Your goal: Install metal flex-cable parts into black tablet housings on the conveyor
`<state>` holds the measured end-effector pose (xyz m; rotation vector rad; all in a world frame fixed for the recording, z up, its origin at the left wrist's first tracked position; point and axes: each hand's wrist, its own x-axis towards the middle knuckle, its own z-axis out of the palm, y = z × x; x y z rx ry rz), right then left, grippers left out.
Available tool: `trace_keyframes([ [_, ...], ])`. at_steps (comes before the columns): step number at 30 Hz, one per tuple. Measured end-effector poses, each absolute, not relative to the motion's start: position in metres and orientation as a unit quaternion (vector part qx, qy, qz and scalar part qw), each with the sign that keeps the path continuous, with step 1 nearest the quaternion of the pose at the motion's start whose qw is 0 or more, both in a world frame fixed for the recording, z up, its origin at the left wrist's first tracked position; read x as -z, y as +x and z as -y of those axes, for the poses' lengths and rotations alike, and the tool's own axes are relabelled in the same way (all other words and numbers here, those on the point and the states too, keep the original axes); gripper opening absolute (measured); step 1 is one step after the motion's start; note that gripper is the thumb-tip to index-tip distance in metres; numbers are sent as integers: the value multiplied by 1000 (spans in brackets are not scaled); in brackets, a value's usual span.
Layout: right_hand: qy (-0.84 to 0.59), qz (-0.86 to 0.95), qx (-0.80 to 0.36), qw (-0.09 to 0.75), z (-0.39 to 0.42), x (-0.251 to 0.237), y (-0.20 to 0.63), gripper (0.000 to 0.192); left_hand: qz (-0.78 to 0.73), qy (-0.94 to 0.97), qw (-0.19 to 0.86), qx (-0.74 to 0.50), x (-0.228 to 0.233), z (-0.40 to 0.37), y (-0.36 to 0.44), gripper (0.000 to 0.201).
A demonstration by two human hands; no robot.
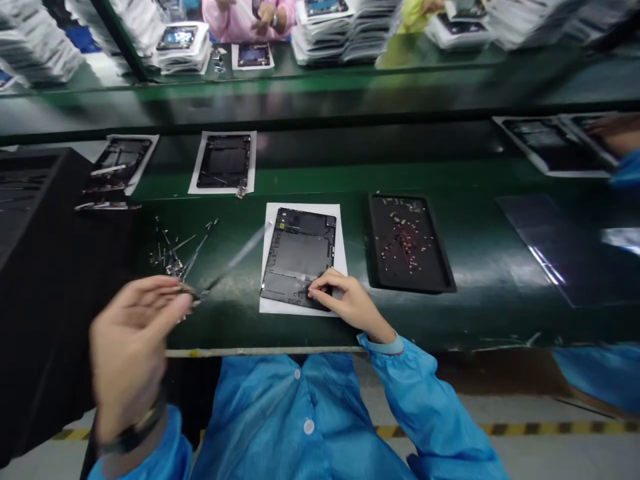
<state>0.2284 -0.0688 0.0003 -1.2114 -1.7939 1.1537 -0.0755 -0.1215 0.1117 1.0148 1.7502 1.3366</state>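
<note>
My left hand (143, 327), smeared a little by motion, is raised at the left with thumb and fingers pinched on one end of a flex cable (233, 261). The cable's thin grey strip slants up to the right, its far end by the edge of a black tablet housing (303, 250). That housing lies slightly turned on a white sheet (341, 257). Over its lower right corner my right hand (345, 297) is closed, fingertips pressed together at the surface; what they hold, if anything, is hidden. Near my left hand lies a loose pile of flex cables (173, 260).
Right of the housing is a black tray (445, 270) with many tiny parts. Further right lies a clear sheet (535, 247). Another housing (223, 160) lies behind. A dark box (30, 267) stands left. Co-workers' hands show across the line (263, 23) and at far right.
</note>
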Motion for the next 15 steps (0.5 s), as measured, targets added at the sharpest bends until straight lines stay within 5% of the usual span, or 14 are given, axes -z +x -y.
trace_keyframes([
  [6, -463, 678, -462, 335, 70, -3, 229, 16, -561, 283, 583, -514, -38, 84, 26, 29],
  [15, -452, 661, -494, 338, 71, -3, 232, 21, -540, 290, 647, -452, -19, 73, 56, 29],
])
